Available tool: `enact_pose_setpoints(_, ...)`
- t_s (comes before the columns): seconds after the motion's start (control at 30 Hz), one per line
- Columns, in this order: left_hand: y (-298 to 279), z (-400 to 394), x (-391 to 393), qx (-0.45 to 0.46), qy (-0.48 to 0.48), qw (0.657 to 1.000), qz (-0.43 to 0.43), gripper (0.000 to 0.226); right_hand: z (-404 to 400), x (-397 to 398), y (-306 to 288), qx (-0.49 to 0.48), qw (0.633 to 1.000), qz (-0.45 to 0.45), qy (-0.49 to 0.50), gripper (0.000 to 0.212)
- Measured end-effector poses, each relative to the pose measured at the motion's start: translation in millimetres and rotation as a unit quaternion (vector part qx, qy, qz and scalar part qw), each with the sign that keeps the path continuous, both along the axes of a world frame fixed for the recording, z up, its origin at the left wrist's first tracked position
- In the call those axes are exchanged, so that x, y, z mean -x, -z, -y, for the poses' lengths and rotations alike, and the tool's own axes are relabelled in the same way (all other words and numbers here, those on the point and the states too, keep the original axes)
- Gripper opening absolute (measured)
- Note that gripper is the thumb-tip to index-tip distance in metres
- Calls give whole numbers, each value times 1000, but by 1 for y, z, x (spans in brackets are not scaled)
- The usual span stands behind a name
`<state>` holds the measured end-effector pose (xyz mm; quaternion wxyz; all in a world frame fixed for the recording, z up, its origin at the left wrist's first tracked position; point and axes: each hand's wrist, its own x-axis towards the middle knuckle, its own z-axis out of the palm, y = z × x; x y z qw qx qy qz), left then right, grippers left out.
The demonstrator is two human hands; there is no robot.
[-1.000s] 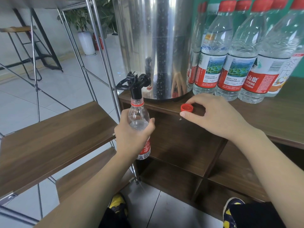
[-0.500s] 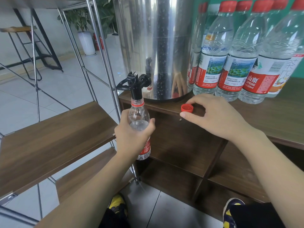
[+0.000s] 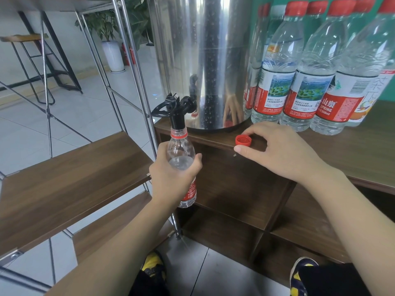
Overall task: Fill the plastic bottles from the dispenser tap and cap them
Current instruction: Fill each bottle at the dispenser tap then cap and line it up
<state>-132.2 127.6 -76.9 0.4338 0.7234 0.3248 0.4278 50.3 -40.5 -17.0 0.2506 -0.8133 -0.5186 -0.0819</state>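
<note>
My left hand (image 3: 173, 178) grips a clear plastic bottle (image 3: 181, 154) with a red label, held upright with its open neck right under the black tap (image 3: 176, 112) of the steel dispenser (image 3: 203, 60). Water fills the bottle up to about its shoulder. A red cap (image 3: 243, 140) lies open side up on the wooden counter (image 3: 352, 150). My right hand (image 3: 277, 150) rests on the counter with thumb and forefinger on either side of the cap.
Several capped, filled bottles (image 3: 303, 82) stand on the counter right of the dispenser. A lower wooden shelf (image 3: 70, 174) on a metal frame sits to the left. Open cubbies lie below the counter, and my shoes (image 3: 154, 268) are on the tiled floor.
</note>
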Motion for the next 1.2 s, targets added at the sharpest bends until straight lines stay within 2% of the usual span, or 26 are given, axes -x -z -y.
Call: enact_pose_setpoints(1.2,0,1,1,-1,11,1000,2,56,0,0,0,-8,1000,2,-7,39)
